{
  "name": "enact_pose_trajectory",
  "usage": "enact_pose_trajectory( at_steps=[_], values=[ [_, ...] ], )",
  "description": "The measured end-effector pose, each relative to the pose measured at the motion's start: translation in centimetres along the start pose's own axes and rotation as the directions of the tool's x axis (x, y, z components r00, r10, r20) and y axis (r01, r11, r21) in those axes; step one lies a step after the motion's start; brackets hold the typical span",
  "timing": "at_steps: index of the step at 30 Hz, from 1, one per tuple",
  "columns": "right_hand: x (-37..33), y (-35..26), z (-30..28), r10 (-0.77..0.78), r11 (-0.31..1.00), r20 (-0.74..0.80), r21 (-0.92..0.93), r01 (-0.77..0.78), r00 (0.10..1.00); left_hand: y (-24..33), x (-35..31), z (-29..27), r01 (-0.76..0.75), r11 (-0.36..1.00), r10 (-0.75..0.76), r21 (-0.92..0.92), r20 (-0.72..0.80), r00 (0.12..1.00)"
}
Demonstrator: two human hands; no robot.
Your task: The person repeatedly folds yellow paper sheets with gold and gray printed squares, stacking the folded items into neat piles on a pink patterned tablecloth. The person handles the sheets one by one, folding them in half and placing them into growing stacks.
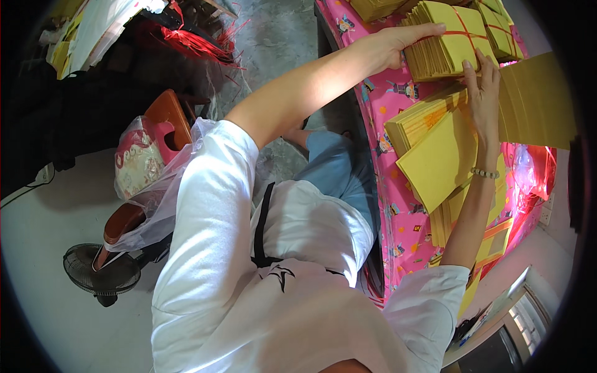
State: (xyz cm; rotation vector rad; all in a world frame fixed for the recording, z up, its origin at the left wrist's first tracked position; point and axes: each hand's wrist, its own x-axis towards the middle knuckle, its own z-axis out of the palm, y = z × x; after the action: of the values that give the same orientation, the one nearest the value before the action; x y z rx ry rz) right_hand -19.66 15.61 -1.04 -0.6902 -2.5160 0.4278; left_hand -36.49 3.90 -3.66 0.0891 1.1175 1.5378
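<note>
A bundle of yellow paper sheets (457, 46), tied crosswise with red string, rests on the table at the far right. My left hand (393, 47) grips its left side, the thumb lying over the top and the other fingers partly hidden. At the bundle's near right corner, my right hand (483, 93) has its thumb and fingers closed on the edge. Just below lies a loose stack of yellow paper (429, 118). A flat yellow sheet or thin stack (440, 160) sits at a slant against it, next to my right wrist.
Further tied bundles (499, 34) stand beyond on the pink patterned tablecloth (396, 217). A large yellow-brown sheet (538, 99) rises at the right, near red plastic (542, 171). To my left are an orange-brown chair (171, 115), a black fan (102, 269) and red string (193, 43).
</note>
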Motion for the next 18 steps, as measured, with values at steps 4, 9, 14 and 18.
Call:
enact_pose_trajectory(
  at_steps=[4, 9, 14, 18],
  values=[
    [-0.7, 0.0, -0.2, 0.033, 0.998, 0.002, 0.056, -0.033, 0.999, -0.3, -0.1, -0.1, -0.073, 0.995, 0.081, -0.063, 0.136, 0.987],
    [-1.8, 0.1, -0.3, 0.086, 0.986, -0.026, 0.147, -0.082, 0.996, -1.1, 0.9, 0.3, -0.173, 0.979, 0.198, -0.109, 0.301, 0.933],
    [-2.2, 1.5, -0.3, 0.061, 0.995, -0.078, 0.080, -0.055, 0.995, -2.2, -1.4, 3.5, -0.185, 0.976, 0.199, 0.115, -0.124, 0.972],
    [-3.4, -0.3, -1.0, 0.031, 0.999, -0.205, 0.031, -0.026, 0.978, -4.8, 0.6, 2.4, -0.200, 0.979, 0.201, 0.025, -0.106, 0.974]
  ],
)
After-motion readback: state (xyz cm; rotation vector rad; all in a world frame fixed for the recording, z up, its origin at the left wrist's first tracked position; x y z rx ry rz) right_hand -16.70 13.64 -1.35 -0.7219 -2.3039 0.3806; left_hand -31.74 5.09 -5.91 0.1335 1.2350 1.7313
